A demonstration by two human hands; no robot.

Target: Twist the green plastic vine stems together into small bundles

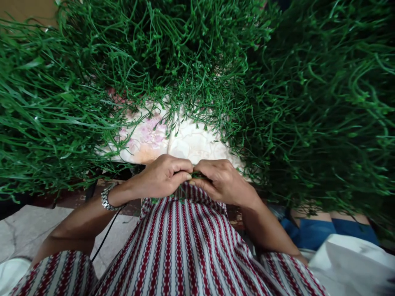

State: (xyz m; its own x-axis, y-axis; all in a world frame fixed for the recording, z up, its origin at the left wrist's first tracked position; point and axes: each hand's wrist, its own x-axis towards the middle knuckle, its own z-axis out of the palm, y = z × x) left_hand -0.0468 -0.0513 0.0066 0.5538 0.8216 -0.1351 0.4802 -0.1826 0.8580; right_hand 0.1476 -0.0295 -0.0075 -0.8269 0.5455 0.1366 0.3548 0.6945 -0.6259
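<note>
My left hand (163, 174), with a metal watch on its wrist, is closed in a pinch near the table's front edge. My right hand (226, 181) meets it from the other side, its thumb and fingers also pinched. Between the two sets of fingertips shows a bit of thin green stem (195, 176); most of it is hidden by the fingers. Just beyond my hands is a floral cloth (197, 142) on the table, with thin, curly green stems (191, 82) bearing small bud-like tips spread over its far part.
Large heaps of the same greens rise at the left (46, 107) and the right (324, 111), overhanging the table's edge. A white bag-like thing (354, 263) and some blue cloth (317, 232) are at the lower right. A white round container (14, 273) stands at the lower left.
</note>
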